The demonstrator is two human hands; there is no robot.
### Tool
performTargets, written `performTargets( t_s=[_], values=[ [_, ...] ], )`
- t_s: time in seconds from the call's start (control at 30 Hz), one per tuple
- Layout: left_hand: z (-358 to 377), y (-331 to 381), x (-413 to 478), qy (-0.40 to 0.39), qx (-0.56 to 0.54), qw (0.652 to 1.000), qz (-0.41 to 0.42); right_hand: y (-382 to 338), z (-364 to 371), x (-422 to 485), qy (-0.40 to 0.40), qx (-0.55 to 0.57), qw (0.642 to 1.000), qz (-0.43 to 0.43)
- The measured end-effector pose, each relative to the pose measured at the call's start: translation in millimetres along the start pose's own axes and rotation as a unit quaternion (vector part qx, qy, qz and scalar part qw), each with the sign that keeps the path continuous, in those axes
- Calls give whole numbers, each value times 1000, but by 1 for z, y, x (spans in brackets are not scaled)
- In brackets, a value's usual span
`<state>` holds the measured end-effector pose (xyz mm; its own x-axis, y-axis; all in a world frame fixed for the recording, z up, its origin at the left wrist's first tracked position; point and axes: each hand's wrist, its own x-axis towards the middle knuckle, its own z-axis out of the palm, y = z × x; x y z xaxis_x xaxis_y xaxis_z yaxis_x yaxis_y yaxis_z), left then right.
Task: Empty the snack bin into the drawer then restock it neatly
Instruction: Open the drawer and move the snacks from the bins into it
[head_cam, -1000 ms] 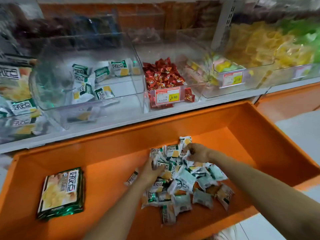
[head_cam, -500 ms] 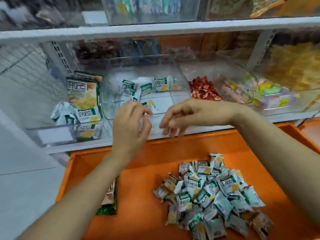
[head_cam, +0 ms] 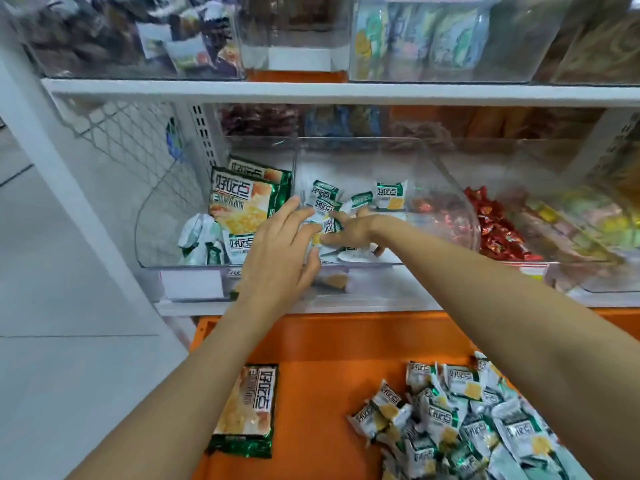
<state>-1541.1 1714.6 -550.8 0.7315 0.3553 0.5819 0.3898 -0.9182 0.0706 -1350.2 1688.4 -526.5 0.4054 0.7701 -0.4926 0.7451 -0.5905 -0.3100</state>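
Note:
The clear snack bin stands on the lower shelf and holds a few small green-and-white snack packets. Both my hands reach inside it. My left hand lies with straight fingers against the packets at the bin's left side. My right hand curls around a small packet near the bin's front. Below, the open orange drawer holds a pile of the same small packets at the right.
A large green snack bag lies in the drawer's left part. Two more large bags stand in the clear bin to the left. A bin of red candies is to the right. A white shelf runs overhead.
Both hands rose from the drawer's pile to the shelf and have gone into the clear bin. The view lifted from the drawer to the shelf.

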Motion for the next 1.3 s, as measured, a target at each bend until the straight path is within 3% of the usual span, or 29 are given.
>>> performTargets(
  t_s=[0.2,0.33,0.5,0.6,0.67,0.77,0.83,0.9,0.97,1.13,1.3],
  values=[
    [4,-4,-1,10,-11,1000,-3,4,7,16,29,113,992,-41],
    [0,-4,0,20,-94,995,-23,26,-11,2,65,230,968,-83],
    [-25,18,26,16,-211,965,-152,30,-39,-58,115,289,928,-206],
    [-44,38,37,-9,-219,950,-224,26,-43,-88,117,291,913,-262],
    [-52,47,41,-32,-309,911,-271,23,-42,-102,126,289,903,-293],
    [-65,56,46,-66,-485,814,-314,21,-43,-114,144,258,893,-340],
    [-69,53,47,-48,-551,762,-337,22,-45,-117,102,283,888,-349],
    [-69,42,45,-18,-537,765,-356,24,-46,-111,54,342,874,-340],
    [-68,27,41,18,-510,779,-364,27,-45,-92,71,367,877,-300],
    [-53,-6,32,82,-518,755,-394,31,-37,-26,181,239,933,-198],
    [-24,-29,38,91,-543,736,-395,22,-30,41,166,42,972,-160]
  ],
)
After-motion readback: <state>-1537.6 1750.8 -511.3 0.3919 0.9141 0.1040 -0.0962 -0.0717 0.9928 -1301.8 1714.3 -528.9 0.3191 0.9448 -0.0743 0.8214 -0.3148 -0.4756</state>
